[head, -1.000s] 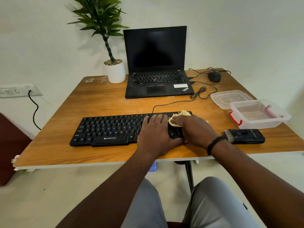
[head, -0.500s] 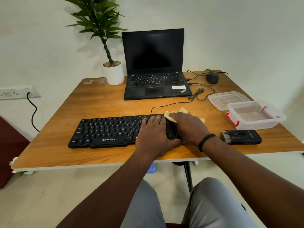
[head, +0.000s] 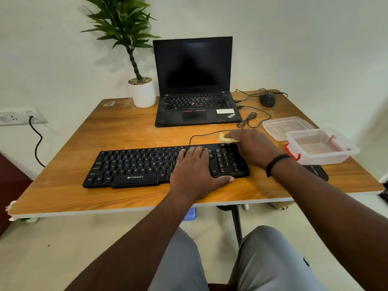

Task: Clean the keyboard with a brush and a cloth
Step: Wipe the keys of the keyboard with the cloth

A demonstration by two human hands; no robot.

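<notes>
The black keyboard (head: 165,165) lies across the near middle of the wooden tabletop (head: 130,135), and the left hand (head: 195,173) rests flat on its right half, fingers straight over the keys and thumb along the front edge. The right hand (head: 252,147) holds a yellow cloth (head: 225,139) bunched under its fingers, just past the keyboard's far right corner. The brush (head: 318,172) lies on the tabletop by the right forearm, mostly hidden, beside a clear plastic box (head: 321,148).
</notes>
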